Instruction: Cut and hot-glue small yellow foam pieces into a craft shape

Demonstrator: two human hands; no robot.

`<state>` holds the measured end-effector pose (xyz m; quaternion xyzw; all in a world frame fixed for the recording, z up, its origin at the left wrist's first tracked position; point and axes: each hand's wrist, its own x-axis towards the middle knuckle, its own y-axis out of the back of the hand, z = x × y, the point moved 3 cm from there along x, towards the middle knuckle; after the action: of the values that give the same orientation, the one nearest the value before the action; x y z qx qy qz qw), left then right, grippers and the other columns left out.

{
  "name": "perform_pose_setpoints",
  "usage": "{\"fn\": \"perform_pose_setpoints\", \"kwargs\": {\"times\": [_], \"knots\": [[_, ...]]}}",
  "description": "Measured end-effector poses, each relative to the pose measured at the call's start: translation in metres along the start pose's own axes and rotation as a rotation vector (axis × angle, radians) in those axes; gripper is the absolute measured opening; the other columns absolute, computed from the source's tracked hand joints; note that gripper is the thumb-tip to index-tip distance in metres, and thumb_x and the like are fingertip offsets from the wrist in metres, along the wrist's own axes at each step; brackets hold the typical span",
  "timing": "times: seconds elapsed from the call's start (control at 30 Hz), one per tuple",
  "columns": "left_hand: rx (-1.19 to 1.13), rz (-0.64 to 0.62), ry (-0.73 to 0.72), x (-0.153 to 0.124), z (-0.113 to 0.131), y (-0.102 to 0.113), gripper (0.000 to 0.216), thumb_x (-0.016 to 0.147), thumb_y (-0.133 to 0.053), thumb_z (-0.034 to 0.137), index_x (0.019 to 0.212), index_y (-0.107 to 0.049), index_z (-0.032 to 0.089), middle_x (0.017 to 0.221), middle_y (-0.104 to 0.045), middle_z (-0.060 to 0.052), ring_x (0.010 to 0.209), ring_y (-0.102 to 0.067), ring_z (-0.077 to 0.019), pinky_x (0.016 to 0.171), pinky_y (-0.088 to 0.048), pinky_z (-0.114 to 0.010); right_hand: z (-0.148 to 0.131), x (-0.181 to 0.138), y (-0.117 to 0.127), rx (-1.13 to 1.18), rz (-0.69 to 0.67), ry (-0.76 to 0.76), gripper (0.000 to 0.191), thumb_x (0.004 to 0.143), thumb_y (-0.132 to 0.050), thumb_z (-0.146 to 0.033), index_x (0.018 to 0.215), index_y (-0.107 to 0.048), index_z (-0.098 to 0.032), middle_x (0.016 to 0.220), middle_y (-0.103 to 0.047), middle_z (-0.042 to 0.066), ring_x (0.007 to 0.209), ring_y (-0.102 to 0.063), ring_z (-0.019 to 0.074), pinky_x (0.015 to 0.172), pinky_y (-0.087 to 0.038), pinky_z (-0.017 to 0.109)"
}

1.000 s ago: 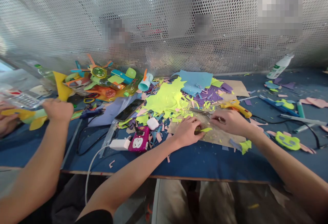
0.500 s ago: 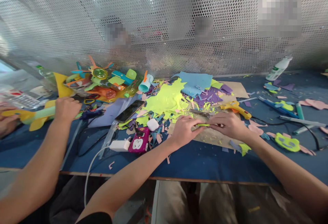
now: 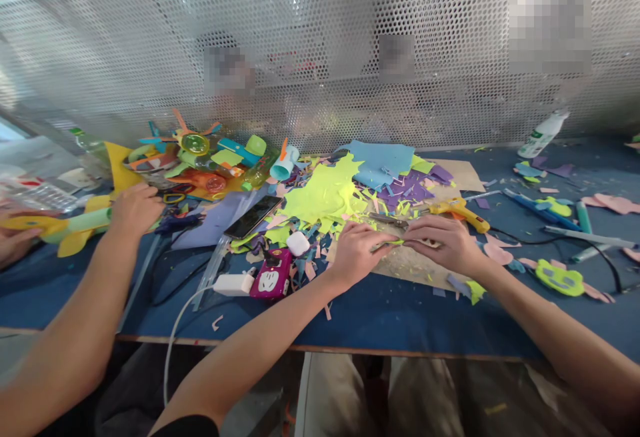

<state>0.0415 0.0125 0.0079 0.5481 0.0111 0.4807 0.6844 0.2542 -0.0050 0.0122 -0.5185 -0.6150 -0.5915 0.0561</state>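
Observation:
My left hand (image 3: 357,251) and my right hand (image 3: 440,242) meet over a brown cardboard sheet (image 3: 410,265) on the blue table (image 3: 390,310). Both pinch a small strip of neon-yellow foam (image 3: 390,244) held between them, fingers closed on it. Scissors (image 3: 393,220) lie just behind my hands. A yellow glue gun (image 3: 457,210) rests beyond my right hand. A heap of neon-yellow foam scraps (image 3: 325,193) lies behind my left hand.
Another person's arm and hand (image 3: 133,209) reach in from the left onto a yellow-green foam craft (image 3: 65,227). A phone (image 3: 253,215), a magenta device (image 3: 270,277), a white charger (image 3: 233,283), blue foam (image 3: 383,157), purple scraps (image 3: 410,187), a white bottle (image 3: 543,133) and a perforated metal screen (image 3: 320,57) surround the work area.
My hands have drawn closer together and lifted the yellow strip off the cardboard. The other person's hand has slid right along the foam craft.

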Motion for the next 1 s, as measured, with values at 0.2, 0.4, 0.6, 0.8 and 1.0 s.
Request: {"fn": "perform_pose_setpoints", "kwargs": {"times": [0.2, 0.4, 0.6, 0.8, 1.0], "knots": [[-0.007, 0.054, -0.011, 0.0009, 0.0012, 0.0000, 0.029, 0.090, -0.062, 0.051, 0.099, -0.076, 0.027, 0.080, -0.075, 0.000, 0.081, -0.067, -0.0171, 0.084, -0.044, -0.035, 0.0048, -0.0026, -0.0054, 0.009, -0.008, -0.078, 0.009, 0.087, -0.069, -0.026, 0.096, -0.069, -0.027, 0.092, -0.076, 0.005, 0.065, -0.067, 0.0157, 0.055, -0.053, 0.028], [0.013, 0.083, -0.041, 0.0002, -0.0007, -0.0011, 0.023, 0.093, -0.062, 0.044, 0.101, -0.075, 0.028, 0.080, -0.075, 0.001, 0.082, -0.066, -0.0165, 0.081, -0.044, -0.035, 0.0029, -0.0012, -0.0045, 0.019, -0.029, -0.127, 0.008, 0.088, -0.066, -0.027, 0.096, -0.066, -0.026, 0.093, -0.073, 0.004, 0.059, -0.059, 0.0128, 0.056, -0.051, 0.028], [0.054, 0.100, -0.090, 0.0001, 0.0037, 0.0006, 0.022, 0.094, -0.060, 0.042, 0.102, -0.075, 0.027, 0.079, -0.074, 0.001, 0.082, -0.066, -0.0166, 0.081, -0.044, -0.034, 0.0036, -0.0034, -0.0073, -0.015, -0.028, -0.101, 0.018, 0.086, -0.069, -0.032, 0.104, -0.066, -0.028, 0.100, -0.074, 0.006, 0.076, -0.069, 0.0189, 0.064, -0.055, 0.031], [0.068, 0.100, -0.097, 0.0004, 0.0051, 0.0010, 0.021, 0.094, -0.061, 0.042, 0.101, -0.074, 0.027, 0.078, -0.074, 0.001, 0.083, -0.066, -0.0166, 0.081, -0.043, -0.035, 0.0014, -0.0009, -0.0077, -0.020, -0.010, -0.091, 0.011, 0.088, -0.068, -0.029, 0.099, -0.066, -0.027, 0.094, -0.074, 0.006, 0.080, -0.071, 0.0205, 0.069, -0.057, 0.032], [0.027, 0.084, -0.064, 0.0002, 0.0022, -0.0021, 0.020, 0.092, -0.063, 0.042, 0.100, -0.073, 0.027, 0.084, -0.075, 0.001, 0.086, -0.064, -0.0180, 0.086, -0.044, -0.037, -0.0012, 0.0006, -0.0071, 0.008, -0.018, -0.120, 0.010, 0.088, -0.066, -0.029, 0.098, -0.067, -0.027, 0.095, -0.074, 0.006, 0.080, -0.070, 0.0206, 0.067, -0.056, 0.032]]}}
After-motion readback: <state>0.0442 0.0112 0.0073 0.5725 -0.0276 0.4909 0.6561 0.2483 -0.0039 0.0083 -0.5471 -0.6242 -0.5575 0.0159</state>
